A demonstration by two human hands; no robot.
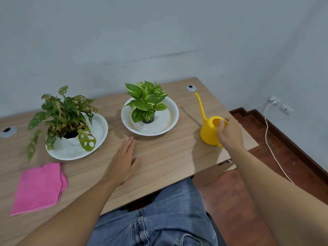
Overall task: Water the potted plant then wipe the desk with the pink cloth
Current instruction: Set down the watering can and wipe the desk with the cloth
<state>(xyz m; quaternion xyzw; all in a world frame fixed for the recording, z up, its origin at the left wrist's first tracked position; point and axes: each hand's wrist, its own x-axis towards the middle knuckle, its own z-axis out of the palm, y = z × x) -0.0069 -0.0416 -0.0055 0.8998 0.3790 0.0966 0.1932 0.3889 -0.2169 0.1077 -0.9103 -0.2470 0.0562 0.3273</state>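
Plant (146, 102) sits in a white dish (173, 112) mid-table (168, 157), between a second plant (65, 112) on the left and my yellow can (209, 130) near the right edge. My right hand (229, 133) has its fingers wrapped on the can's rim and far side (handle hidden). My left hand (124, 161) lies flat, fingers spread, holding nothing. Pink cloth (40, 188) lies folded near left.

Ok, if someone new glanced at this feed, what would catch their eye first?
Probably the yellow watering can at the desk's right edge, with the right hand closing on it. Then the pink cloth lying folded at the near left, and two potted plants in white dishes toward the back.
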